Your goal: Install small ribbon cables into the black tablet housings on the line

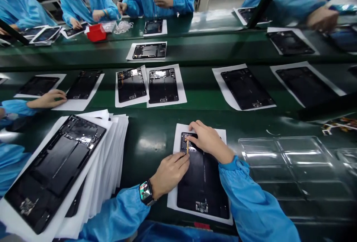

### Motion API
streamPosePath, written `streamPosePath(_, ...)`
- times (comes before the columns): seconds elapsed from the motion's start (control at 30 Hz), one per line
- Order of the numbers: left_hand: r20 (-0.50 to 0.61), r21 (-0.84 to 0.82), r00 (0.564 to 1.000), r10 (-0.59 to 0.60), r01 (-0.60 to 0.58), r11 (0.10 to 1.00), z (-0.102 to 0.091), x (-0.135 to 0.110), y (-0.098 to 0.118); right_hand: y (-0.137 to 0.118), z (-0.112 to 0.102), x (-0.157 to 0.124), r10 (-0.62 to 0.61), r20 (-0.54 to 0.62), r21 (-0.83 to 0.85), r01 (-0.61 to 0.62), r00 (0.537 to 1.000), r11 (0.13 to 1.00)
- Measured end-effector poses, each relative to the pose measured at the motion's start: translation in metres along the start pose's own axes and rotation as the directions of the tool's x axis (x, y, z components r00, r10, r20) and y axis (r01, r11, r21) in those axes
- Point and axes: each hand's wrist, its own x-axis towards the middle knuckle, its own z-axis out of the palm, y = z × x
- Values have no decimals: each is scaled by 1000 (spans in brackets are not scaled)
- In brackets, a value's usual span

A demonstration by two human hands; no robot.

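At the black panel (195, 182), both hands (170, 173) (208, 141) touch an orange strip (187, 147).

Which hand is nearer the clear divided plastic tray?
Right. The right hand is left of the clear divided plastic tray, fingers at the upper end of the orange flex strip; the left hand is farther left, fingertips by the strip's lower end.

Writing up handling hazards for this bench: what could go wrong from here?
The thin orange strip could crease or tear if the left hand, at its near end, and the right hand, at its far end, pull unevenly. The fanned paper stack, topped by a dark panel, might slide if the left sleeve bumps it.
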Motion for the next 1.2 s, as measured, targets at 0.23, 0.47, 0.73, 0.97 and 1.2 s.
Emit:
streamPosePath(0.23, -12, -7, 1000, 1, -2, 1000, -3, 2, 2, 0, 0, -1, 3, -6, -11, -3, 1000, 1000)
streamPosePath(0.47, 37, 7, 999, 8, -8, 1000, -4, 4, 3, 1, 2, -1, 4, -24, -17, -5, 1000, 1000)
streamPosePath(0.73, 68, -178, 997, -41, 53, 983, -14, 10, -8, -5, -8, -8, 39, -55, 87, -34, 998, 996)
streamPosePath(0.97, 219, -132, 976, 10, 20, 991, -22, 16, -19, -5, -35, -57, -5, 8, 421, 1, 1000, 907)
streamPosePath(1.2, 266, -235, 962, 56, 9, 972, -36, 10, -20, -18, -20, -104, 164, 35, 430, -163, 986, 888)
